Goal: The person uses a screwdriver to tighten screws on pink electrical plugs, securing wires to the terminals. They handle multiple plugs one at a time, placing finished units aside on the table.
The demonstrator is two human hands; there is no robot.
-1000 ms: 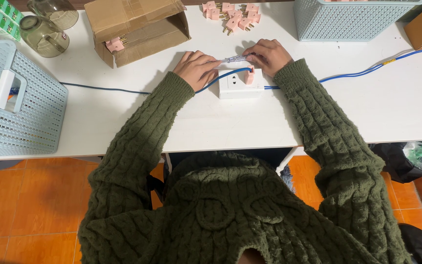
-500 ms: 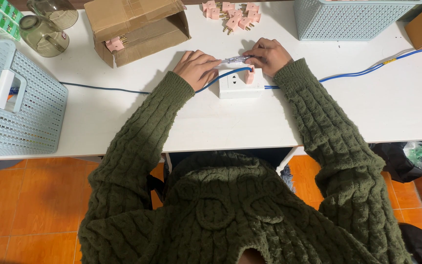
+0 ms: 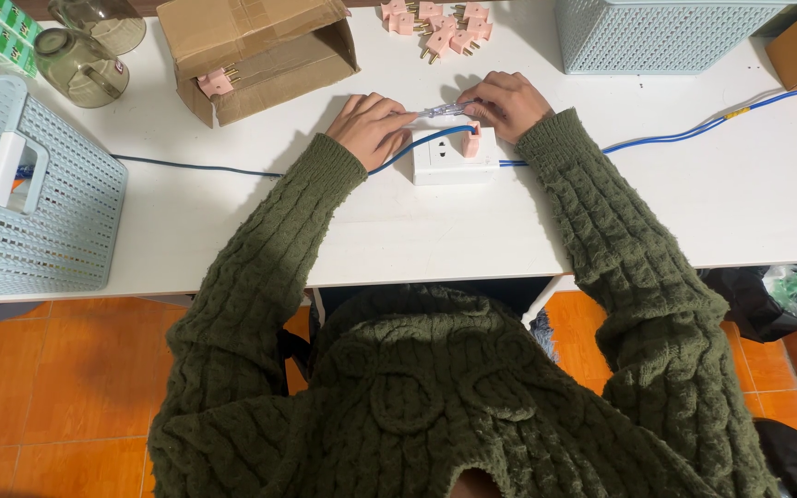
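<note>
A white socket box (image 3: pixel 443 159) lies on the white table (image 3: pixel 398 231), with a pink plug adapter (image 3: pixel 470 141) stuck in its right side. Just behind the box my two hands hold a slim clear tester screwdriver (image 3: pixel 441 111) level between them. My left hand (image 3: pixel 375 124) pinches its left end and my right hand (image 3: pixel 507 101) grips its right end. A blue cable (image 3: pixel 675 138) leaves the box to the right, and a darker length (image 3: pixel 196 169) runs off left under my left hand.
An open cardboard box (image 3: pixel 260 51) with a pink adapter at its front stands at the back left. Several loose pink adapters (image 3: pixel 435 23) lie at the back centre. Pale blue baskets sit at the left edge (image 3: pixel 57 203) and back right (image 3: pixel 666 37). Glass jars (image 3: pixel 80 60) stand far left.
</note>
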